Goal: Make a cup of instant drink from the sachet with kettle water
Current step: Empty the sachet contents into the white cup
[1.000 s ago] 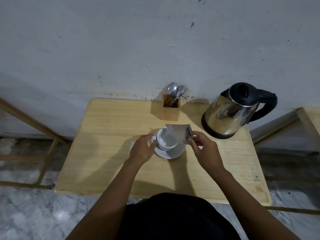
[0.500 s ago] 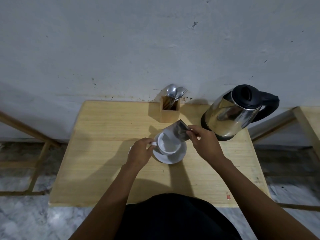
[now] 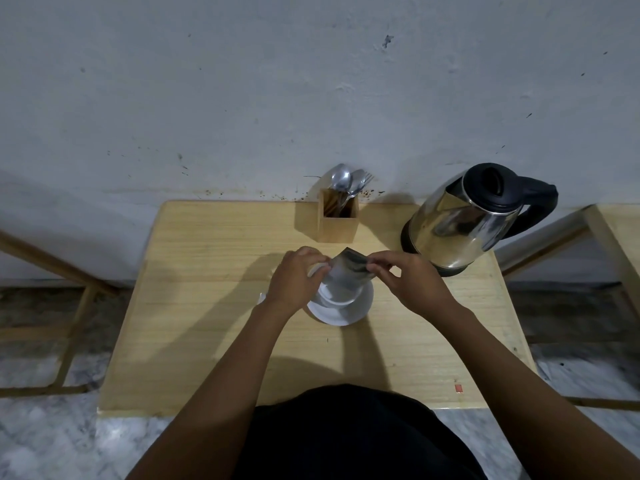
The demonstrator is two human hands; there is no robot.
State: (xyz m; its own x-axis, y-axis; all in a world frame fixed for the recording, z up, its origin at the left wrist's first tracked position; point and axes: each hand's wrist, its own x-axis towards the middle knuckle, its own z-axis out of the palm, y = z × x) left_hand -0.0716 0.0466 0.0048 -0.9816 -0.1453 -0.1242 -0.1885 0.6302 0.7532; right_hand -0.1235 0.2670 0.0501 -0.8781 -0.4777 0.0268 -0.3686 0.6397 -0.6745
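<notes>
Sachet hung tilted over the white cup on its saucer, pinched at its 3 o'clock edge by the right hand and at 9 o'clock by the left hand. Kettle stood at 2 o'clock, cutlery holder at 12, on the table.

A pale, matt wooden table is showing its grain across the middle of the frame. On it a glossy white ceramic saucer is gleaming under a shiny silvery foil sachet. At upper right a mirror-polished steel kettle with a matt black plastic lid is reflecting the room. Polished metal spoons are standing in a plain wooden box.
</notes>
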